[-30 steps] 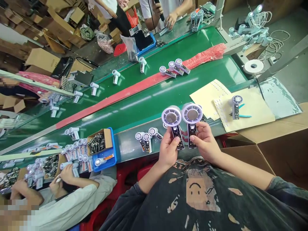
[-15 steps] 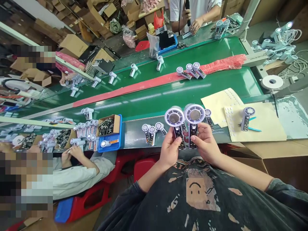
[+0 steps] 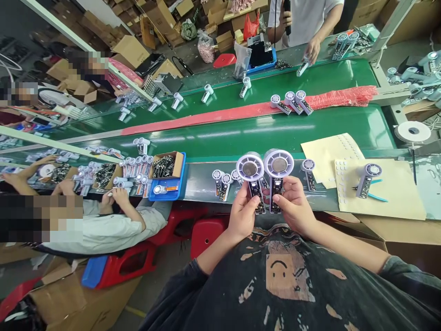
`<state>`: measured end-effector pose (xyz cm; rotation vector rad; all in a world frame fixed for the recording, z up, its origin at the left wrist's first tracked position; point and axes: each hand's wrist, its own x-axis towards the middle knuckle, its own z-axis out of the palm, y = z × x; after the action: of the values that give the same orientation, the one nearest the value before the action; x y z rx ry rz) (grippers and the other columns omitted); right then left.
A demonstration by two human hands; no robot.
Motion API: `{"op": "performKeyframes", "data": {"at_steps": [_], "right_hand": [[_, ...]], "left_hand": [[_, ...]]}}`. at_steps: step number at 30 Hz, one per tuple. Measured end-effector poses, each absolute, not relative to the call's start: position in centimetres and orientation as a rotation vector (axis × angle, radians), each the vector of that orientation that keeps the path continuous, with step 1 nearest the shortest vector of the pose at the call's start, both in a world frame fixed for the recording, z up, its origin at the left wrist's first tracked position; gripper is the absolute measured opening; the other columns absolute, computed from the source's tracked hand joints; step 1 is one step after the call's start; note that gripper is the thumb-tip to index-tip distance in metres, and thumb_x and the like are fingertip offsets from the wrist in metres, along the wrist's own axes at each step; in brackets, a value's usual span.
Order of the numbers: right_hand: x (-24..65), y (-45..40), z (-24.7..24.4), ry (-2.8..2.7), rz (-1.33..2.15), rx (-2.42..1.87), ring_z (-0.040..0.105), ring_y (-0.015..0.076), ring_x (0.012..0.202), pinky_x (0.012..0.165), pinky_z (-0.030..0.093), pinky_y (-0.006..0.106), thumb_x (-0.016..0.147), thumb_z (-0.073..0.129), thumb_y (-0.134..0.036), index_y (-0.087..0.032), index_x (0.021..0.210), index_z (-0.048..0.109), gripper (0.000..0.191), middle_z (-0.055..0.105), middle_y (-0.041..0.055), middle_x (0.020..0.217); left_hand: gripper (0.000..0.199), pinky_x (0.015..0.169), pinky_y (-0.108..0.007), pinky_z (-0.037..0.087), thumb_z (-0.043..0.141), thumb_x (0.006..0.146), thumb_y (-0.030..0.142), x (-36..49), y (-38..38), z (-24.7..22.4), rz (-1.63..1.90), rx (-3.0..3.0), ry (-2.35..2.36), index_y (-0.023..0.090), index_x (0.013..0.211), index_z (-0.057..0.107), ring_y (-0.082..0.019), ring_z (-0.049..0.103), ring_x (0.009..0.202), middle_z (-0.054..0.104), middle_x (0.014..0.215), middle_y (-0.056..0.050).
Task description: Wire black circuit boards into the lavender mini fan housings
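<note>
My left hand (image 3: pixel 244 214) grips a small fan (image 3: pixel 250 167) by its handle, the thumb over the exposed circuit board. Beside it, my right hand (image 3: pixel 293 202) is closed on a second fan (image 3: pixel 278 163) in the same way. Both are upright with round lilac heads side by side, close together or touching. Behind my hands, several similar fans (image 3: pixel 225 180) lie on the metal bench edge. To the right, one fan (image 3: pixel 309 174) lies by the yellow sheets, and another fan (image 3: pixel 372 170) rests on a sheet (image 3: pixel 396 197) with blue-handled pliers (image 3: pixel 378 198) under it.
A green conveyor (image 3: pixel 213 138) with a red strip (image 3: pixel 206 120) runs across, carrying fans. A blue tray (image 3: pixel 181 184) holds a box of small parts. A co-worker sits at left; another person's hand (image 3: pixel 313 49) holds a fan over the far belt. A tape roll (image 3: pixel 412 132) sits at right.
The view has shifted, so the bench and belts appear moved. Both fans stay in my hands. The person across has brought a fan over the far belt.
</note>
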<state>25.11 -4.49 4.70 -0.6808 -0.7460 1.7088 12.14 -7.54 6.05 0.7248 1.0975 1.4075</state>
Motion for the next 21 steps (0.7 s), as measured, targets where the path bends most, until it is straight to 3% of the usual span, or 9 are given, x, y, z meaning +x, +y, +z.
{"op": "performKeyframes", "data": {"at_steps": [13,18,21], "right_hand": [[24.4,-4.8,4.7,-0.759,1.733,-0.701,0.065,0.017,0.088,0.083,0.057,0.038,0.077,0.08,-0.036,-0.034,0.108,0.05,0.043,0.06,-0.0019,0.111],[24.5,-5.0,4.9,-0.742,1.731,-0.696,0.065,0.0189,0.09,0.081,0.057,0.038,0.075,0.081,-0.037,-0.034,0.108,0.047,0.047,0.061,-0.0019,0.107],[24.6,-5.0,5.0,-0.711,1.734,-0.718,0.065,0.0185,0.091,0.084,0.056,0.039,0.074,0.082,-0.037,-0.034,0.108,0.047,0.05,0.061,-0.0022,0.106]], "left_hand": [[0.053,0.119,-0.044,0.034,0.064,0.09,0.035,10.9,-8.2,5.0,1.373,0.929,1.174,0.03,0.141,0.05,-0.026,0.049,0.136,0.054,0.146,-0.005],[0.057,0.114,-0.043,0.041,0.065,0.09,0.034,11.1,-8.0,5.3,1.374,0.894,1.076,0.031,0.144,0.047,-0.026,0.055,0.131,0.058,0.142,-0.005],[0.061,0.116,-0.043,0.038,0.067,0.088,0.035,11.2,-8.0,5.2,1.371,0.893,1.094,0.031,0.144,0.046,-0.027,0.051,0.134,0.056,0.144,-0.006]]}}
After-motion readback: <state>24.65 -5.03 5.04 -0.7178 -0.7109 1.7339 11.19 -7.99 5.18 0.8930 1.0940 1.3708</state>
